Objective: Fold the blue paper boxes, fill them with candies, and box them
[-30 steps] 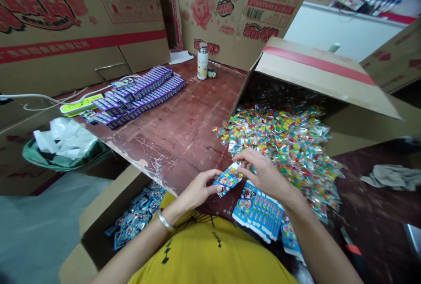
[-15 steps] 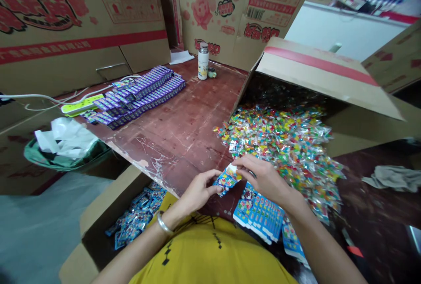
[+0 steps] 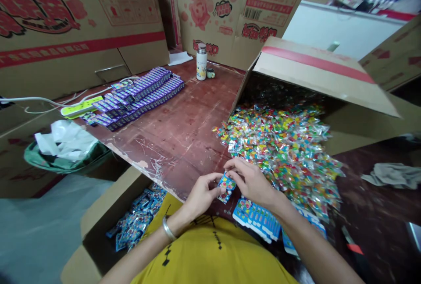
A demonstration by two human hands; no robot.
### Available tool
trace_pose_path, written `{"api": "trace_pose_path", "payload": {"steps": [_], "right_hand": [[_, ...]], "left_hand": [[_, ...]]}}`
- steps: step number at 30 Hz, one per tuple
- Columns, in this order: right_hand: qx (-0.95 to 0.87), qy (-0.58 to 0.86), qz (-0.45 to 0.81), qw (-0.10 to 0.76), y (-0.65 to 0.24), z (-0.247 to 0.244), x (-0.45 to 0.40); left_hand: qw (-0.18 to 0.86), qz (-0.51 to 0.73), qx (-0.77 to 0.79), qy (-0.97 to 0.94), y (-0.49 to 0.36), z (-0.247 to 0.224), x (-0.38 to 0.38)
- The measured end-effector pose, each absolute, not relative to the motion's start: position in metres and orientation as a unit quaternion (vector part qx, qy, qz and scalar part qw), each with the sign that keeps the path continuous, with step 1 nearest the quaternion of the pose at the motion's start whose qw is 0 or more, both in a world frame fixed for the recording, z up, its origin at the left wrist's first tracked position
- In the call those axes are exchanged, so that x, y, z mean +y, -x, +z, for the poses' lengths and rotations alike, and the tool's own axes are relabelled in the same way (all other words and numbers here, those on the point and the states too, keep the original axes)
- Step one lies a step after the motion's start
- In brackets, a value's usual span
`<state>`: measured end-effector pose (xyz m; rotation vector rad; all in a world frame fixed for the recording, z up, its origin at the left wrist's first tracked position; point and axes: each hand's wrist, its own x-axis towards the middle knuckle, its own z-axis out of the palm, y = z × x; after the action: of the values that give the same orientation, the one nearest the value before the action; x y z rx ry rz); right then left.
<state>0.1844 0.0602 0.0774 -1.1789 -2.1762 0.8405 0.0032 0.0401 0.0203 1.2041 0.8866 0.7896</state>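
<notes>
My left hand [image 3: 204, 192] is closed on a small blue printed candy box [image 3: 226, 184], thumb in front, over the table's near edge. At the top of this box, the bent fingers of my right hand [image 3: 251, 183] pinch its upper end. Below my right wrist lies a fanned row of flat blue cartons [image 3: 256, 219], and another stack of cartons [image 3: 289, 241] lies partly under my forearm. Just beyond my right hand spreads a heap of clear packets of colourful candy [image 3: 279, 143], spilling from a tipped cardboard box [image 3: 312, 67].
Purple boxes [image 3: 141, 95] stand in rows at the left beside a yellow-green power strip [image 3: 82, 108]. Farther back is a white flask [image 3: 201, 62]. An open carton [image 3: 108, 205] of blue boxes sits below the table's left edge. A cutter knife [image 3: 353, 245] lies at right.
The box in my hands has turned more upright, and its white top flap no longer shows. My right hand has shifted slightly left, its fingers now at the box's top.
</notes>
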Motion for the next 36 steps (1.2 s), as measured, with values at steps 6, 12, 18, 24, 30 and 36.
{"api": "trace_pose_path", "payload": {"steps": [6, 12, 18, 24, 30, 36], "right_hand": [[-0.754, 0.44, 0.391, 0.292, -0.186, 0.091, 0.06], [-0.733, 0.487, 0.263, 0.395, -0.199, 0.091, 0.067], [-0.658, 0.5, 0.379, 0.417, -0.185, 0.045, 0.041], [-0.598, 0.531, 0.405, 0.443, -0.169, 0.023, 0.034], [-0.56, 0.497, 0.431, 0.503, -0.164, 0.028, 0.04], [-0.516, 0.472, 0.488, 0.522, -0.158, 0.032, 0.045]], "left_hand": [[0.648, 0.415, 0.403, -0.495, -0.01, 0.025, 0.036], [0.641, 0.409, 0.398, -0.513, -0.007, 0.035, 0.034], [0.66, 0.438, 0.372, -0.484, -0.001, 0.035, 0.042], [0.648, 0.439, 0.365, -0.504, -0.006, 0.027, 0.047], [0.636, 0.456, 0.399, -0.477, -0.008, 0.024, 0.047], [0.662, 0.502, 0.394, -0.393, -0.012, 0.024, 0.044]]}}
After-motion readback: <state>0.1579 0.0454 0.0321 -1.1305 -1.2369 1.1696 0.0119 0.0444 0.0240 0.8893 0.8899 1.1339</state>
